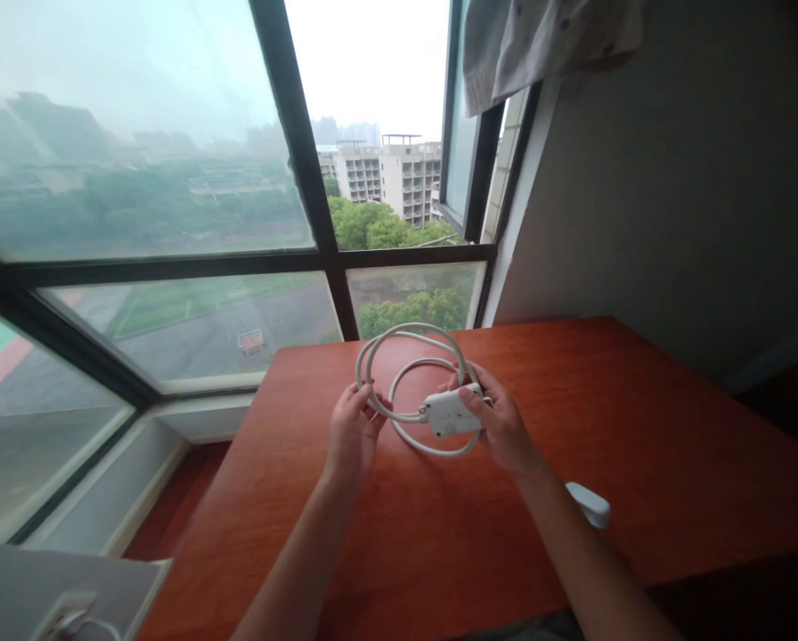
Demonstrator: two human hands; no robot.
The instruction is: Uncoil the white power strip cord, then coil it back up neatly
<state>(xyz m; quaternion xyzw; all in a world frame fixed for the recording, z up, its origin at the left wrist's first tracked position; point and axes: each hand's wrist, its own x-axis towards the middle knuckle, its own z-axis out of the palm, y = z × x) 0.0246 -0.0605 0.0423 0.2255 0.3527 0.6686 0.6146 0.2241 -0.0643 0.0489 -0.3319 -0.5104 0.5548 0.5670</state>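
A coiled white cable (412, 328) loops in the air between my hands above the wooden table. My left hand (357, 418) pinches the cable's loops at their left side, fingertips and thumb closed round them. The cable runs into a flat white box (447, 415), which looks like a small power strip, though its type is not certain. My right hand (502, 418) grips the box at its right end with the thumb on top. Part of the coil passes behind the box, and some of my right fingers are hidden there.
The reddish-brown table (639, 418) stands against the windows. A small white rounded object (590, 505) lies beside my right forearm. One window pane (462, 133) is swung open, with a curtain (546, 44) hanging above. At lower left is a wall socket (71, 616) with a white plug.
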